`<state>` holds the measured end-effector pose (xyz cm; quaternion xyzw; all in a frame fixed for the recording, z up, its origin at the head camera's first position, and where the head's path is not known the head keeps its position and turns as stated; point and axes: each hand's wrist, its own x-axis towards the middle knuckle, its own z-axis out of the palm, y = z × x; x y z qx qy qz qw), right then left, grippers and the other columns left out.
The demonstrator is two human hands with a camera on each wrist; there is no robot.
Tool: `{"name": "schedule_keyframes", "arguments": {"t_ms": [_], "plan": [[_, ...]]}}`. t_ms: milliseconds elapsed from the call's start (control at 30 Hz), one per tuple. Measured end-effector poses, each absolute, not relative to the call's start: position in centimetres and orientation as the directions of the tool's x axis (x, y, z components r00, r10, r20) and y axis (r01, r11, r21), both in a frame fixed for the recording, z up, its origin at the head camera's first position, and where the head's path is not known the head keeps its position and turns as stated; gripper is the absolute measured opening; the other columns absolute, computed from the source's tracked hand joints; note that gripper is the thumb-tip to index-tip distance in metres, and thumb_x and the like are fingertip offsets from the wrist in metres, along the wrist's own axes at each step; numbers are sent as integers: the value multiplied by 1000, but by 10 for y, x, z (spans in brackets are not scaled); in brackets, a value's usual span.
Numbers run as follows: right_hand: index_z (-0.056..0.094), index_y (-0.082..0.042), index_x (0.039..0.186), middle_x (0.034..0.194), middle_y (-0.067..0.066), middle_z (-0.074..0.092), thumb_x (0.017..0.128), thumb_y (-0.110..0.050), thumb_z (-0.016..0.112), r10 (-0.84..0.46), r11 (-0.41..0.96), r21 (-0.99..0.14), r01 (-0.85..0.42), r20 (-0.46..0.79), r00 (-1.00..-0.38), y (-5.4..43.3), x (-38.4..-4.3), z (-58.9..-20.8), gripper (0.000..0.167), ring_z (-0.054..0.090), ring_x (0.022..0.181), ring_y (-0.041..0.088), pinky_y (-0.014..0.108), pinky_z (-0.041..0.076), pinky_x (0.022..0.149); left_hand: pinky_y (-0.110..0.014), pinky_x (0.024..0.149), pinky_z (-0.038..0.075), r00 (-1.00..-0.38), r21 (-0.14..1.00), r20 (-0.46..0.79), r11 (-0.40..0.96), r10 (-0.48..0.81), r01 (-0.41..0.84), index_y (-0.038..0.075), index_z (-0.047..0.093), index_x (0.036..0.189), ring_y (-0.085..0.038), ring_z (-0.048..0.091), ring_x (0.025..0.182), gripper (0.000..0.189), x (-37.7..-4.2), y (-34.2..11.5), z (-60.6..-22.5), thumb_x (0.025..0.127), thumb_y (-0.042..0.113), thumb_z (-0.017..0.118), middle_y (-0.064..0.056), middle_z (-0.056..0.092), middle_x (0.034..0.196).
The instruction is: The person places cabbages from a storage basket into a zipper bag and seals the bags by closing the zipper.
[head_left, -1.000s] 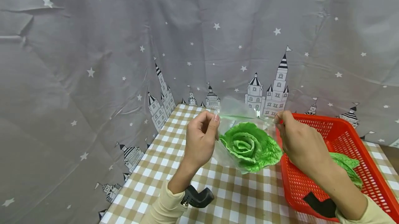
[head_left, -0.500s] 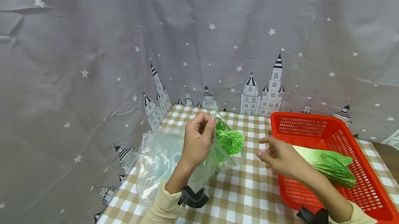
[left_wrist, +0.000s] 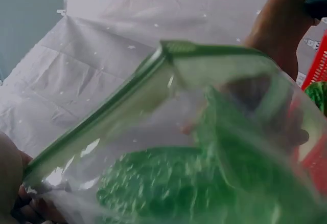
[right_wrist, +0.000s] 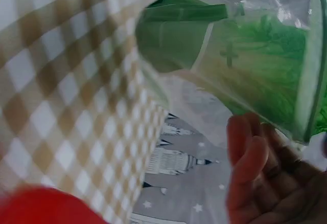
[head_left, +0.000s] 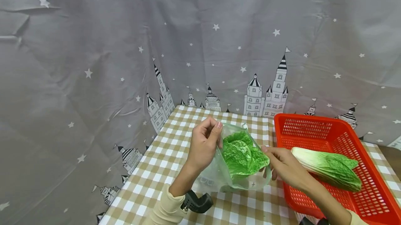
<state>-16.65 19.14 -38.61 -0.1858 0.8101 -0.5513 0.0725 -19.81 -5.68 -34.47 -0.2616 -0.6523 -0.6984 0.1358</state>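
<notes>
My left hand pinches one side of the mouth of a clear zip-lock bag with a green-tinted rim. Inside the spread mouth sits a leafy green cabbage head, its outer leaf reaching the right rim. At that rim is my right hand, its thumb side by the leaf and its other fingers partly behind the bag. The right wrist view shows the right hand's fingers loosely extended beneath the bag. Through the plastic, the left wrist view shows the cabbage's crinkled leaves.
On the right stands a red perforated plastic basket holding a long napa cabbage with a white stem. A brown-and-white checked cloth covers the table. Behind hangs a grey curtain printed with stars and castles.
My right hand let go of the bag's right side, drew back toward the basket, then returned to the rim. The bag swung left, then back, and its mouth now gapes wider around the cabbage.
</notes>
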Motion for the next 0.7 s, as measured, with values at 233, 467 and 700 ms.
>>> {"name": "schedule_keyframes", "arguments": {"t_ms": [233,467,700], "plan": [[63,1,93,75,7,68,108,-6,28,-507,146,-903,-404,282,-814,187,-155,-408,39,65,60,22,37,54,51,-26,49,44,-860,870,492,-83,132,485,-3,50,78,-16,49,49,29,-196,-54,-349,102,13,53,-11,48,60],[67,-1,97,79,1,70,98,-11,59,-526,244,-909,-339,169,-833,185,-155,-412,13,66,62,18,33,53,50,-27,49,44,-862,873,488,-80,140,481,-2,51,79,-17,50,49,27,-196,-56,-351,102,12,53,-12,48,60],[60,-14,66,56,-7,58,95,-13,64,-523,430,-810,-399,136,-841,198,-162,-374,29,57,48,12,27,47,42,-30,45,45,-850,861,498,22,172,509,-1,54,78,-19,53,48,27,-198,-64,-347,101,14,55,-7,50,59]]}}
